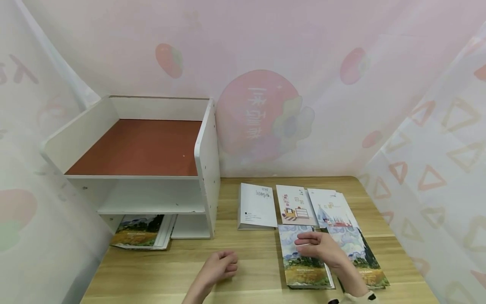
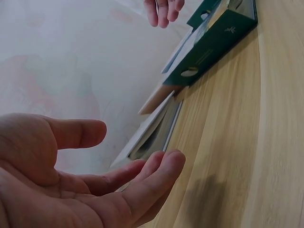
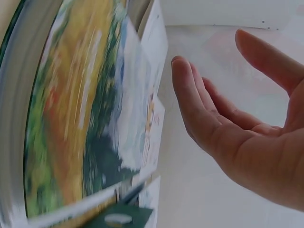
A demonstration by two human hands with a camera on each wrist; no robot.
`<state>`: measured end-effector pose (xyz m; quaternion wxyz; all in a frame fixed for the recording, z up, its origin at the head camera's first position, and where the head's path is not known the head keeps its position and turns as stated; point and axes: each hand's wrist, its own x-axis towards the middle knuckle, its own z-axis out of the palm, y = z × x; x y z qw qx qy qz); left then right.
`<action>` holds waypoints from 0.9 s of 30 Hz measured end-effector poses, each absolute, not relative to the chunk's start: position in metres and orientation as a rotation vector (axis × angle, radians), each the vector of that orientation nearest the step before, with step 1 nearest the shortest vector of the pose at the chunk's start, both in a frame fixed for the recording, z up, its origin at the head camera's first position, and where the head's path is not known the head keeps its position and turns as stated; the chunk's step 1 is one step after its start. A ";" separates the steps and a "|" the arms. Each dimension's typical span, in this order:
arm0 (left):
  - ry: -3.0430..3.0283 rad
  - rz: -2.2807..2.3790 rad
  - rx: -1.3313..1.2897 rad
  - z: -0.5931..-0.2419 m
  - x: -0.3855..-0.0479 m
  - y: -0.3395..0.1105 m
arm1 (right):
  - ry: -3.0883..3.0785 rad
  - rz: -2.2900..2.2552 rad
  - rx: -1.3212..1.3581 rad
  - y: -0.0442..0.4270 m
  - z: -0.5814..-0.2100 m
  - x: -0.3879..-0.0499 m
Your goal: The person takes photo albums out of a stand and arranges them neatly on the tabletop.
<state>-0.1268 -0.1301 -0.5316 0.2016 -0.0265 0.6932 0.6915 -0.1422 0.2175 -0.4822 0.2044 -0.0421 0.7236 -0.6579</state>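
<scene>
My left hand (image 1: 218, 269) hovers over the bare wood at the front middle, its fingers loosely bent and nothing in them. In the left wrist view the thumb and fingers of that hand (image 2: 95, 175) stand apart. My right hand (image 1: 322, 249) is above a landscape-painted album (image 1: 303, 261) at the right and holds nothing; the right wrist view shows its fingers apart from the cover. A second painted album (image 1: 364, 261) lies to its right, partly behind the forearm. Behind them lie a white album (image 1: 258, 207), a book with a furniture drawing (image 1: 298, 207) and one with a tent drawing (image 1: 330, 207).
A white shelf unit (image 1: 206, 169) with a brown-red top board (image 1: 140, 147) stands at the left. In its lower compartment lies another painted album (image 1: 138, 230) on white ones, jutting out at the front. Printed curtains (image 1: 322, 139) hang behind the wooden table (image 1: 152, 278).
</scene>
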 end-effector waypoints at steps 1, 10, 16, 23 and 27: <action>1.931 1.925 -0.080 -0.532 -0.127 -0.134 | 1.989 -1.855 -0.126 0.214 -0.482 -0.142; 1.951 1.894 -0.153 -0.532 -0.129 -0.174 | 1.841 -1.921 -0.180 0.178 -0.480 -0.140; 2.073 1.871 -0.372 -0.525 -0.128 -0.198 | 1.723 -2.044 -0.133 0.144 -0.481 -0.139; 2.160 1.835 -0.547 -0.512 -0.125 -0.235 | 1.500 -2.207 -0.081 0.114 -0.483 -0.142; 2.123 1.835 -0.576 -0.511 -0.122 -0.257 | 1.436 -2.218 -0.084 0.100 -0.486 -0.144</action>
